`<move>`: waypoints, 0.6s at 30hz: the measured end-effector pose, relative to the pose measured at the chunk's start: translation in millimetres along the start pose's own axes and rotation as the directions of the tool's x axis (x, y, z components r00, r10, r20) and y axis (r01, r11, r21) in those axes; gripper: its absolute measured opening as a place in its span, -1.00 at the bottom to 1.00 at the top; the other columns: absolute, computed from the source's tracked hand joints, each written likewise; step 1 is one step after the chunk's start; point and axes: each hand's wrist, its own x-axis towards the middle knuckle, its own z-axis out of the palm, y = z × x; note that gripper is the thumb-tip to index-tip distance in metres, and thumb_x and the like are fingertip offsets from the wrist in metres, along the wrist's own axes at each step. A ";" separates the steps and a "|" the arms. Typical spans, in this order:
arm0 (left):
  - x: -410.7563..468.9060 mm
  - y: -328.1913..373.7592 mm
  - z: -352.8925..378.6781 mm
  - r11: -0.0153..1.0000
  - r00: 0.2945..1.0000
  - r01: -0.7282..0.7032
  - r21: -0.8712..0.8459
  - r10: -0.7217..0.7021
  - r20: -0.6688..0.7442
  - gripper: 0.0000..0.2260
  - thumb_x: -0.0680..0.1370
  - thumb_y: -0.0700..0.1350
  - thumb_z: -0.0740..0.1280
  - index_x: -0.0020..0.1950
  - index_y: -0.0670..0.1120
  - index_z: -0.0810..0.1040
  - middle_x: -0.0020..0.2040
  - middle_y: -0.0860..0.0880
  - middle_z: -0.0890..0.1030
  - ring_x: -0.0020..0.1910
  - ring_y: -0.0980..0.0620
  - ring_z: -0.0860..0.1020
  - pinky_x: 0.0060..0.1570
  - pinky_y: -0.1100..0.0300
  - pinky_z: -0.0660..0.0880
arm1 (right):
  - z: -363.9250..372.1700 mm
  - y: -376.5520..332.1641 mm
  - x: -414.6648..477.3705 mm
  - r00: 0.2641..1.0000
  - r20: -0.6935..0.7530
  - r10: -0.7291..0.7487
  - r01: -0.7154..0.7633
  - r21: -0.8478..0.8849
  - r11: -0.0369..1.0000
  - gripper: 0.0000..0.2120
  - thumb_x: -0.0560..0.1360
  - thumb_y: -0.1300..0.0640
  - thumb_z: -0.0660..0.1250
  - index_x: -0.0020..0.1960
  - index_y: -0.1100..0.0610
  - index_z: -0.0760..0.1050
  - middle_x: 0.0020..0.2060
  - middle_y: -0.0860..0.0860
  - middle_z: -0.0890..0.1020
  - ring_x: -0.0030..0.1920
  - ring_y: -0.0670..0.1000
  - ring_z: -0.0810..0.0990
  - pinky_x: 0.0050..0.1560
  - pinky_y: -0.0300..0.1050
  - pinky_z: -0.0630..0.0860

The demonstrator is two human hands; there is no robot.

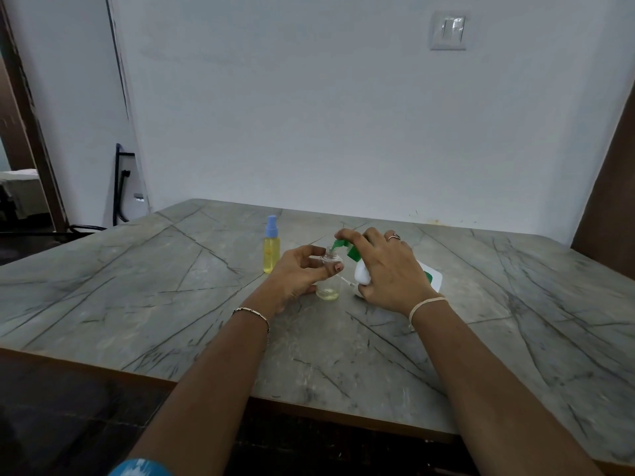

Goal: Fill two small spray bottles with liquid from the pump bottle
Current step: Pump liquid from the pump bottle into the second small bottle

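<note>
Landmark: small clear plastic spray bottle (329, 280), uncapped, upright on the grey veined stone-look desk (154, 290), near the desk's middle. Far left of it, off the desk: dark brown wooden door frame (31, 132); nearer, black metal frame (118, 187) leaning at the white wall. Just left of the clear bottle and slightly behind it: second small spray bottle with pale blue sprayer cap (271, 249), upright, yellow liquid nearly to the shoulder, apart from both hands. Left hand (295, 274) comes in from the clear bottle's left, fingers and thumb curled round its upper body, one fingertip on the near side; thin metal bracelet (251, 312) on that wrist. Clear bottle holds only a shallow yellowish pool at the bottom. Directly above its open neck: green spout of the white plastic pump bottle with green pump head (362, 276), tilted toward the clear bottle, body just right of it; touching or not, cannot tell. Thin white tube (347, 281) lies on the desk between the two, partly hidden. Right hand (385, 269) wraps the pump bottle from above, forefinger stretched along the pump head, thumb low against the white body; ring (394, 237) on one finger, pale thread band (426, 304) at the wrist. High to the right of the clear bottle, on the wall: white switch plate (448, 29).
</note>
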 end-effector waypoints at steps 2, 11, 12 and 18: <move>0.4 -0.3 -0.4 1.000 1.000 -0.001 0.008 0.001 -0.004 -0.75 0.42 -0.04 0.50 0.02 0.08 0.52 -0.01 0.00 0.64 0.04 0.03 0.60 -0.03 0.15 0.57 | 0.0 -0.2 -0.3 1.000 -0.002 -0.003 0.003 -0.006 1.000 -0.14 0.32 0.03 0.42 0.44 -0.21 -0.03 0.11 0.04 0.45 0.05 0.14 0.46 0.03 0.02 0.47; 0.9 0.3 0.4 1.000 1.000 0.006 0.005 -0.006 -0.003 -0.77 0.43 -0.04 0.49 0.00 0.10 0.51 -0.04 0.04 0.63 0.03 0.05 0.60 -0.04 0.16 0.58 | -1.0 0.9 -4.4 1.000 0.007 -0.009 0.010 -0.036 0.999 -0.06 0.35 0.00 0.43 0.51 -0.25 -0.11 0.09 0.04 0.44 0.03 0.13 0.46 0.02 0.01 0.47; 1.3 0.1 0.4 1.000 1.000 0.009 0.005 -0.009 -0.004 -0.76 0.42 -0.04 0.50 0.01 0.10 0.51 -0.05 0.04 0.64 0.02 0.05 0.61 -0.03 0.15 0.57 | -1.3 0.3 -4.0 1.000 0.009 -0.007 0.007 -0.028 1.000 -0.09 0.35 0.01 0.42 0.50 -0.24 -0.08 0.10 0.03 0.44 0.05 0.14 0.46 0.03 0.01 0.46; 3.6 -1.8 -0.3 1.000 1.000 0.020 0.015 -0.020 -0.010 -0.75 0.42 -0.04 0.50 0.02 0.09 0.52 -0.04 0.02 0.65 0.03 0.04 0.61 0.06 0.07 0.57 | -2.5 -2.8 -1.1 1.000 0.012 0.020 -0.020 0.043 0.999 -0.18 0.32 0.04 0.42 0.46 -0.17 0.07 0.16 0.03 0.44 0.11 0.15 0.45 0.12 0.04 0.48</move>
